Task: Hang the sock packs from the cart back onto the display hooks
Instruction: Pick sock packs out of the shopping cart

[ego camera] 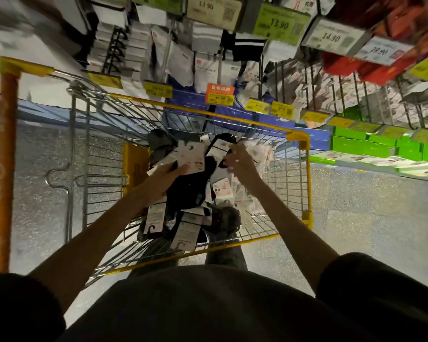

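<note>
A wire cart (304, 174) with yellow rims stands below me, holding several sock packs (198, 193), black and white ones with card labels. My left hand (168, 172) is down in the cart and holds a white-labelled sock pack (190, 156) between thumb and fingers. My right hand (240, 160) reaches in beside it and its fingers pinch a black sock pack with a white label (220, 148). The display hooks (235, 58) with hanging socks and price tags rise beyond the cart.
The cart's orange handle (5, 156) stands at the left. Blue boxes (269, 119) and green boxes (381, 144) line the low shelf past the cart. Red packs (381, 62) hang at the upper right. Speckled floor lies on both sides.
</note>
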A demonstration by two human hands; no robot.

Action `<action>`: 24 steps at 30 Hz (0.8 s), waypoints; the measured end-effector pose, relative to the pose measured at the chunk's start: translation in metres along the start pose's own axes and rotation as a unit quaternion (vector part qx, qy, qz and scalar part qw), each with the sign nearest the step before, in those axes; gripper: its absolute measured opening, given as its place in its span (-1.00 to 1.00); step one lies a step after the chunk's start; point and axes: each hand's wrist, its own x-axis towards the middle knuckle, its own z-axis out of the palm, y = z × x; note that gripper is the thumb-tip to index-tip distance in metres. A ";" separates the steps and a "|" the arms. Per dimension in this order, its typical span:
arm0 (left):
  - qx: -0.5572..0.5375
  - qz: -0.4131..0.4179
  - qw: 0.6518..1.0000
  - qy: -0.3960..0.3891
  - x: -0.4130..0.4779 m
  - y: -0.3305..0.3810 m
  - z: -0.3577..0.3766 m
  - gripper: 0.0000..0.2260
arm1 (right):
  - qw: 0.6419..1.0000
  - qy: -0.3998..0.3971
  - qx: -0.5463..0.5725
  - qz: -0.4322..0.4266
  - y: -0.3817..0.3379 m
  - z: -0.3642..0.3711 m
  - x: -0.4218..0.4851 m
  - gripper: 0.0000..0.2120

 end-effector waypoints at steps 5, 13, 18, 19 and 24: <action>-0.125 -0.041 0.983 0.126 -0.010 -0.027 -0.036 -0.75 | 0.896 -0.196 -0.395 0.051 0.070 0.041 0.001 -0.39; -0.138 -0.006 0.974 0.182 -0.023 -0.042 -0.046 -0.70 | 0.827 -0.198 -0.524 0.041 0.097 0.078 0.000 -0.48; -0.140 0.018 0.970 0.197 -0.028 -0.041 -0.049 -0.49 | 0.836 -0.134 -0.532 0.003 0.093 0.069 0.002 -0.50; -0.129 0.032 0.972 0.196 -0.030 -0.042 -0.049 -0.41 | 0.841 -0.116 -0.528 0.002 0.089 0.064 0.002 -0.51; 0.000 0.117 0.977 0.178 -0.038 -0.041 -0.061 -0.17 | 0.881 -0.047 -0.468 -0.043 0.058 0.031 0.001 -0.71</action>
